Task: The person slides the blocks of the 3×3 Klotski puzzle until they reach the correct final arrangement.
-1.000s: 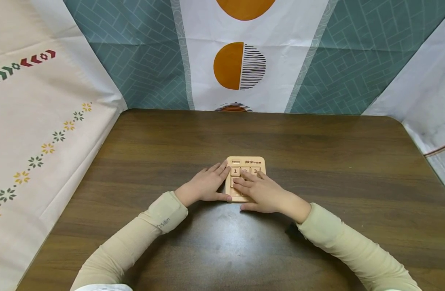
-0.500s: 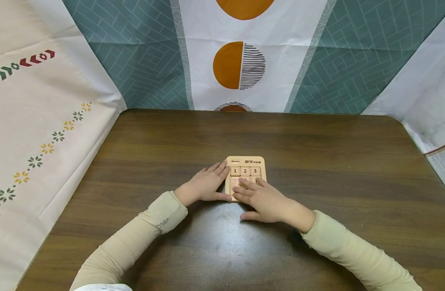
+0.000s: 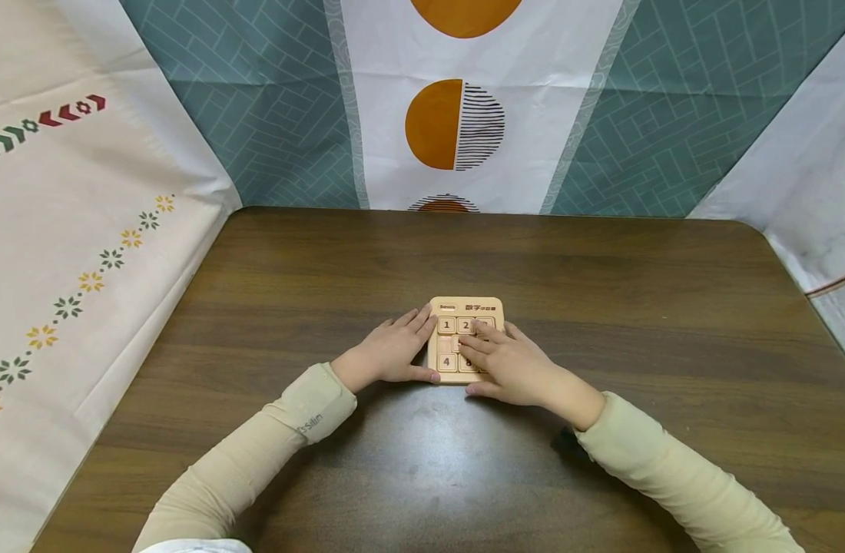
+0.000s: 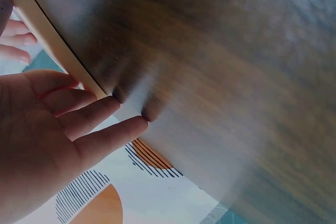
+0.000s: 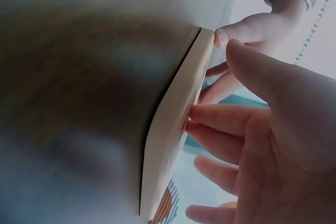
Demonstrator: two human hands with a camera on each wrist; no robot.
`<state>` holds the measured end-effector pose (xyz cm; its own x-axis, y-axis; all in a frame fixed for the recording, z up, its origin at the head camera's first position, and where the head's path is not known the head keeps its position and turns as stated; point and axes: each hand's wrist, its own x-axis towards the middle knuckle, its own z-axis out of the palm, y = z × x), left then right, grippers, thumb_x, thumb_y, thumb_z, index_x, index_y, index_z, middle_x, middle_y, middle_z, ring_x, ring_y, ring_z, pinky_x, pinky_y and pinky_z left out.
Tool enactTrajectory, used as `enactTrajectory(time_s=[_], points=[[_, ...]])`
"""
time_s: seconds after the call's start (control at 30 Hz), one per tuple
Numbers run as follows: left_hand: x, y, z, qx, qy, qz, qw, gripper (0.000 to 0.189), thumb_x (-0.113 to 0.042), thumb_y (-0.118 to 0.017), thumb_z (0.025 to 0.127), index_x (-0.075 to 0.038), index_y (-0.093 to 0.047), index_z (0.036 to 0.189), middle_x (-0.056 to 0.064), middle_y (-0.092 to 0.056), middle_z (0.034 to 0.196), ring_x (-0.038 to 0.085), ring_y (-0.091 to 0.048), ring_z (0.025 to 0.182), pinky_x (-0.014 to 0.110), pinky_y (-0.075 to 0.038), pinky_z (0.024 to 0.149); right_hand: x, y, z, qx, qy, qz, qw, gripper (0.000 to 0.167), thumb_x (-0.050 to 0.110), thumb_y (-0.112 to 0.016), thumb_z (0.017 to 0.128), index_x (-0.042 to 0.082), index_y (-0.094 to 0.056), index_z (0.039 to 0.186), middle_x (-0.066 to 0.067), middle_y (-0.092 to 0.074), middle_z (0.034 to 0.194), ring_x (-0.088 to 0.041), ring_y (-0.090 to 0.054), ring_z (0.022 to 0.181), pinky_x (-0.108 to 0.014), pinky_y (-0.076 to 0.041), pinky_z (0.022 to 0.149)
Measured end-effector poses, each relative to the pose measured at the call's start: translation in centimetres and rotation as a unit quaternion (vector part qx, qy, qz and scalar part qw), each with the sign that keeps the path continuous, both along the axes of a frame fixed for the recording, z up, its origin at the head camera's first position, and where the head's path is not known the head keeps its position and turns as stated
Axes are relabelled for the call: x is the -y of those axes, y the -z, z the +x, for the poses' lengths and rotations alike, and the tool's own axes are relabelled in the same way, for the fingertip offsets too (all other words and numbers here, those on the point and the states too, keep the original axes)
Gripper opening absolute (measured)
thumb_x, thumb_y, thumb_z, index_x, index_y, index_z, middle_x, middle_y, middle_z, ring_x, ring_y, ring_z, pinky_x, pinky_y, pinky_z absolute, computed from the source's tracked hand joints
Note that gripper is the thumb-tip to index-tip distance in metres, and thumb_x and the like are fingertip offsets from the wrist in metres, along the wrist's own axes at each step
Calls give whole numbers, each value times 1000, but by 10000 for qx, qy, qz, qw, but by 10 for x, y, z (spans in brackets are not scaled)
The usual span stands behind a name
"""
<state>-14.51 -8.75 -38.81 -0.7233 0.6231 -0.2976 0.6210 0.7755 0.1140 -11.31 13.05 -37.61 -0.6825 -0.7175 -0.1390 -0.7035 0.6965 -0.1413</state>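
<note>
A small wooden number slide puzzle [image 3: 455, 302] lies flat on the dark wood table. In its tray the 1 tile [image 3: 446, 326], the 2 tile and the 4 tile [image 3: 446, 362] show plainly, with a bare gap at the left of the middle row. My left hand [image 3: 398, 349] steadies the puzzle's left side, fingers extended along the edge and thumb at the lower corner. My right hand [image 3: 512, 367] lies over the right half and covers several tiles; its index and middle fingertips touch a middle-row tile. The right wrist view shows two fingers [image 5: 218, 114] on the puzzle's face.
The brown table [image 3: 644, 307] extends around the puzzle on all sides. A patterned teal and white cloth [image 3: 277, 115] hangs behind its far edge, and a cream embroidered cloth [image 3: 56, 230] hangs at the left.
My right hand has drawn back, then shifted right over the puzzle. The 4 tile now sits bottom left, where a gap showed earlier; the gap is now middle left. My left hand stays put.
</note>
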Motion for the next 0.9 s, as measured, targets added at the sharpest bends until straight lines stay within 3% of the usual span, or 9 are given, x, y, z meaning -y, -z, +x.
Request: enactTrajectory(time_s=[0.47,0.9], points=[[0,-1,1,-54,33,51,10000,94,-62,-53,80,1,-24,142,18,-14,149,35,-25,132,51,-33,97,13,1,-2,207,-151,21,9997,65,48,-53,87,7,-44,136,-6,-36,143,-27,-22,135,-57,-20,101],[-1,-4,2,-21,-35,-71,10000,96,-65,-52,79,0,-21,144,17,-12,150,32,-22,133,49,-32,98,-28,-7,1,-58,333,-25,9994,61,45,-59,84,5,-52,129,-8,-45,136,-32,-25,133,-61,-23,97]])
